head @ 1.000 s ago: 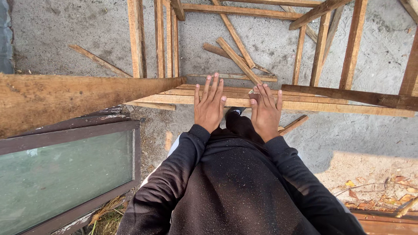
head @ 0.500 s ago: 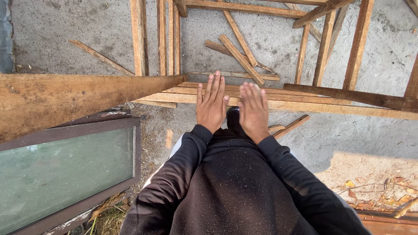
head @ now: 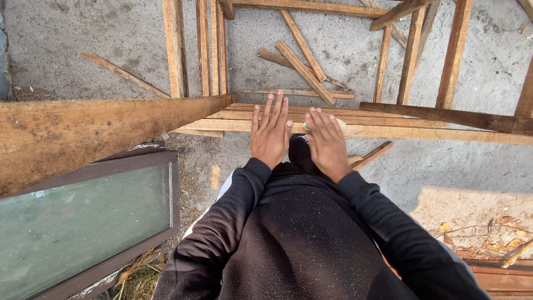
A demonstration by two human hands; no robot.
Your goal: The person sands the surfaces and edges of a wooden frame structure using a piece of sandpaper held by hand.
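Observation:
My left hand [head: 270,133] is stretched out in front of me, palm down and fingers spread, holding nothing. My right hand [head: 327,141] is beside it, almost touching, with its fingers held together. A small pale object [head: 339,123] peeks out from under the right hand on both sides; what it is cannot be told. Both arms are in dark sleeves [head: 222,222]. Far below the hands lie long wooden planks [head: 422,132] running across a concrete floor [head: 472,166].
A thick wooden beam [head: 83,133] reaches in from the left. Below it stands a brown-framed pane of frosted glass [head: 83,222]. Upright and loose timber battens [head: 302,64] are scattered on the concrete further out. Dry leaves and debris [head: 488,233] lie at the right.
Both hands have drifted closer together. The right hand's fingers have drawn together, and a small pale object now shows beneath it. The left hand stays spread.

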